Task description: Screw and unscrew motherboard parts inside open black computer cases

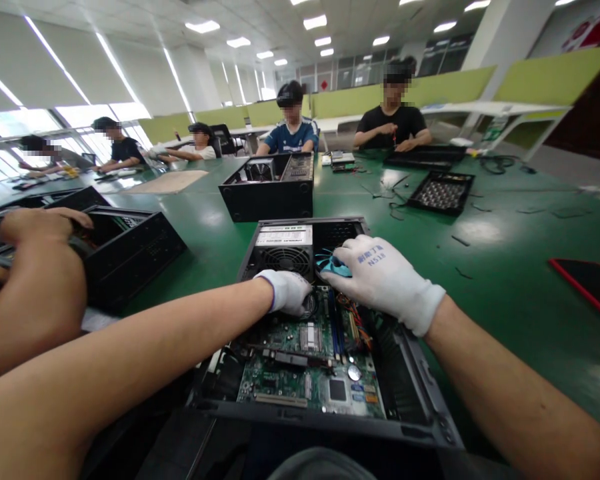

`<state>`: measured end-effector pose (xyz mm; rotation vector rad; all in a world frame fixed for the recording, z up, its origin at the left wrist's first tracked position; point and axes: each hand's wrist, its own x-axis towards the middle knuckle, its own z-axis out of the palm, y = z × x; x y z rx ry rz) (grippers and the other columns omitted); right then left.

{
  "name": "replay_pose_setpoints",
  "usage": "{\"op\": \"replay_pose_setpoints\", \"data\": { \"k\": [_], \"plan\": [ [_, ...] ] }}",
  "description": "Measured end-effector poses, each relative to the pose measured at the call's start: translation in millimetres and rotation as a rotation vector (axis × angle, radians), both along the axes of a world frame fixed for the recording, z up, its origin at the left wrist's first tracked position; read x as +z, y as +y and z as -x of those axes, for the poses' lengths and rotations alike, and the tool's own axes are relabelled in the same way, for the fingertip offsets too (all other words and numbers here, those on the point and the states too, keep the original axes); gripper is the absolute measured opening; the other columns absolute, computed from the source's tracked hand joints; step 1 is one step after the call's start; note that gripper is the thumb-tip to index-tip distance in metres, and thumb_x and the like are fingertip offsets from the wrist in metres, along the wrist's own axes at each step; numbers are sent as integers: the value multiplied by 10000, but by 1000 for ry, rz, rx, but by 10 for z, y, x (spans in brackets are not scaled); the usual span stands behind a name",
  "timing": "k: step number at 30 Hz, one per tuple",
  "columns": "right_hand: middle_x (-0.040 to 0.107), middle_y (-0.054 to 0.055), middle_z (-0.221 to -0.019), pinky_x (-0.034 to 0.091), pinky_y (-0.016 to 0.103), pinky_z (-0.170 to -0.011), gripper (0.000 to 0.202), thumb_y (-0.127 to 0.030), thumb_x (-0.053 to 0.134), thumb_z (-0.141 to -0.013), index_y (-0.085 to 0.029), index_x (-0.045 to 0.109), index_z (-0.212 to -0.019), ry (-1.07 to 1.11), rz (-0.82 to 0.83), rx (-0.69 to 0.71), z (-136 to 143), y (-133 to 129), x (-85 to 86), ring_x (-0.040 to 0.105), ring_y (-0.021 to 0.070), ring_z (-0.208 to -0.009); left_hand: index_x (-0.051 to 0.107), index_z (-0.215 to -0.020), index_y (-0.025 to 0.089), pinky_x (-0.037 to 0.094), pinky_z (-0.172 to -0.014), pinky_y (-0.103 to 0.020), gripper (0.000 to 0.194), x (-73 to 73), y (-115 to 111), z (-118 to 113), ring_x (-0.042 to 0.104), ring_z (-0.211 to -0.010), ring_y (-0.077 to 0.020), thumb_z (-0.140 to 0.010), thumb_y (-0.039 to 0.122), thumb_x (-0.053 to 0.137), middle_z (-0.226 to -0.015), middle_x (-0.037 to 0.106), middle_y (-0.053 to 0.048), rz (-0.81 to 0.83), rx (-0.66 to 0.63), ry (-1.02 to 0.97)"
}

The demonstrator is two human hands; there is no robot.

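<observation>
An open black computer case (290, 417) lies in front of me, with a green motherboard (285, 333) inside. My right hand (385, 277), in a white glove, is closed round a blue fan (336, 263) above the upper part of the board. In a matching glove, my left hand (289, 292) reaches into the case beside the power supply (284, 250). Its fingers are bent down by a dark coiled cable (310, 305); whether they grip it is hidden. Orange and yellow wires (363, 327) run along the board's right side.
Another open case (273, 200) stands beyond mine. At left, a person's arm (40, 267) reaches over a black case (135, 250). A black panel (443, 192), loose cables and a red-edged black object (587, 283) lie at right. People sit across the green table (190, 217).
</observation>
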<state>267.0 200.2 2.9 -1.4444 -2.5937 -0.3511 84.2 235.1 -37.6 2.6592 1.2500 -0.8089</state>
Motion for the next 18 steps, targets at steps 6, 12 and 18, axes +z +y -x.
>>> {"op": "replay_pose_setpoints", "data": {
  "k": [6,12,18],
  "plan": [
    [723,138,-1000,405,367,-824,476,-582,538,-970,-155,735,-1038,47,-15,14,-29,127,-43,636,292,-980,637,-1276,114,567,-911,-375,528,-100,-7,26,702,-1103,-324,-807,348,699,-1241,707,-177,-28,-18,-91],
    [729,132,-1007,417,362,-833,461,-544,534,-984,-140,735,-1077,115,-23,45,-71,111,-57,645,282,-970,594,-1333,116,542,-999,-400,622,-90,44,28,667,-1183,-340,-787,378,738,-1316,673,-186,-37,-11,-75],
    [733,126,-979,405,373,-822,447,-556,515,-985,-162,726,-1000,92,4,50,-66,96,-42,646,283,-947,659,-1271,169,530,-1020,-354,539,-79,61,9,676,-1187,-305,-765,321,763,-1283,713,-136,-37,9,-65]
  ]
}}
